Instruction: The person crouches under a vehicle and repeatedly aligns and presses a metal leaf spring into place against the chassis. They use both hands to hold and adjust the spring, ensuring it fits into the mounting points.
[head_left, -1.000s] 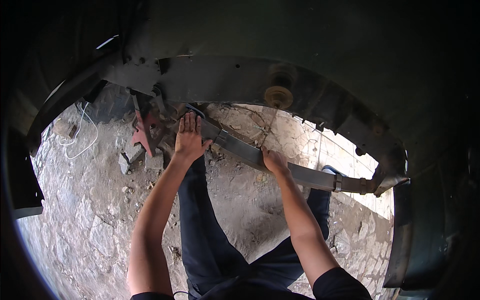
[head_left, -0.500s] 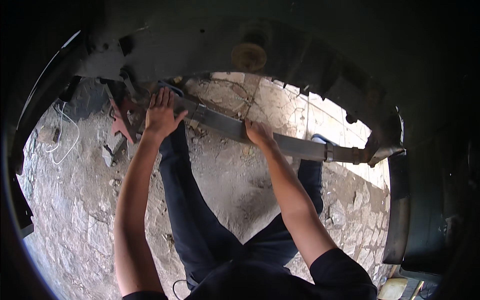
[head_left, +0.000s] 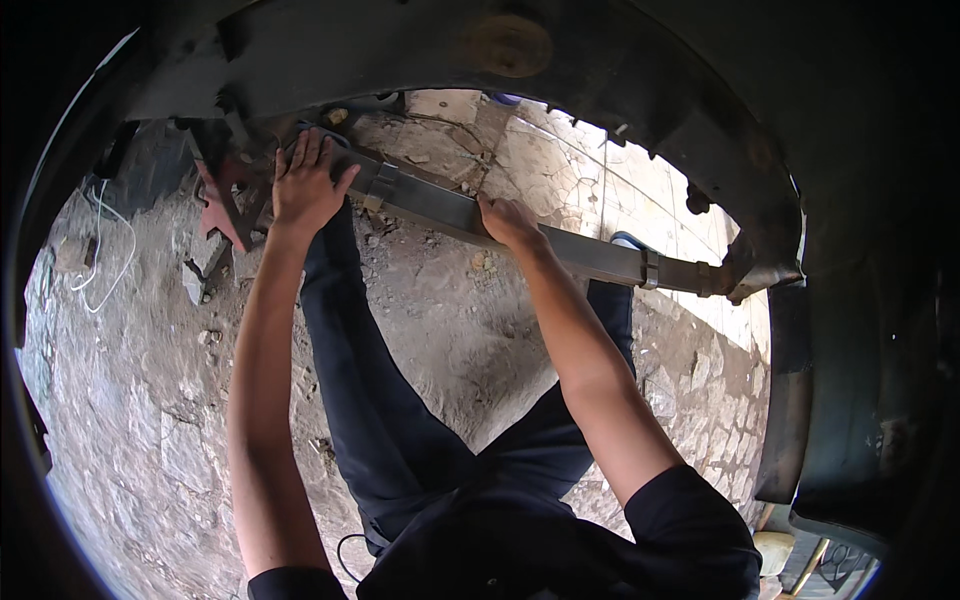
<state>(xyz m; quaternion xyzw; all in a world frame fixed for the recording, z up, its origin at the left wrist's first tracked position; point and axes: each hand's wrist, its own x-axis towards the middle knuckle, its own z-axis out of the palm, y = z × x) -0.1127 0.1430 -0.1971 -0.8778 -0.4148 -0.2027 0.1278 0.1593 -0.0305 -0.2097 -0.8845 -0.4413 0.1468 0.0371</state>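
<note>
A long grey metal leaf spring (head_left: pixel 435 205) with clamp bands runs across in front of me, from the upper left to a bracket (head_left: pixel 765 274) at the right. My left hand (head_left: pixel 308 185) rests at its left end, fingers stretched and thumb apart, palm down. Near the spring's middle, my right hand (head_left: pixel 512 220) is closed round it, with the fingers partly hidden. Beside my left hand stands a red, jagged-edged metal stand (head_left: pixel 222 205).
Dark vehicle bodywork (head_left: pixel 370 55) arches over the far side and down the right. My legs (head_left: pixel 365 370) straddle dusty, stony ground (head_left: pixel 150 400). A white cord (head_left: pixel 130 235) lies at the left, near a stone block (head_left: pixel 75 253). A pale container (head_left: pixel 775 552) sits at the lower right.
The whole view has shifted, so the spring and both hands sit higher in the picture. Both hands stay at about the same places on the spring.
</note>
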